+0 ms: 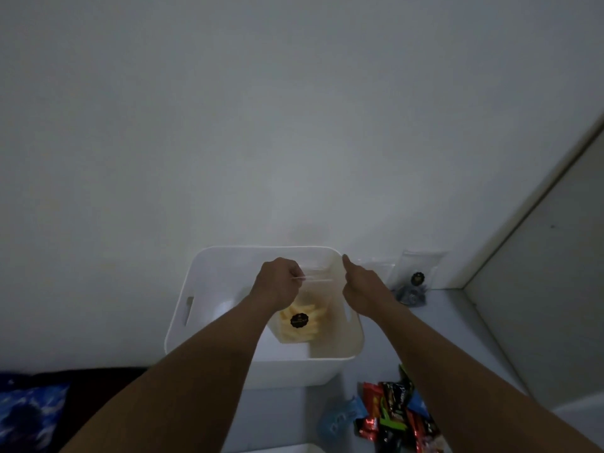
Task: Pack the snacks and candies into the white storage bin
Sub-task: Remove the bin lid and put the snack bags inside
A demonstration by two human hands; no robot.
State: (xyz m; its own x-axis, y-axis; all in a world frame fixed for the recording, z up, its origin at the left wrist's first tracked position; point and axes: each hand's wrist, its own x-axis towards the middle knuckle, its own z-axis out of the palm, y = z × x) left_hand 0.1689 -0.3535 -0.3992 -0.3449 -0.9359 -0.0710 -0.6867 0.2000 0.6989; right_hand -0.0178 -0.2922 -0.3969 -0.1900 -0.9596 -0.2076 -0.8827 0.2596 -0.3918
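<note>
While bin sits, pouch (pinched) hangs.

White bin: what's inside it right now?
A clear pouch of yellow snacks, dark round label, hangs inside the white bin, pinched at its top by the left hand. The bin floor beneath it is hidden.

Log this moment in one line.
left hand pinches snack bag in bin | right hand at right rim | candies outside bin | second bag by wall
</note>
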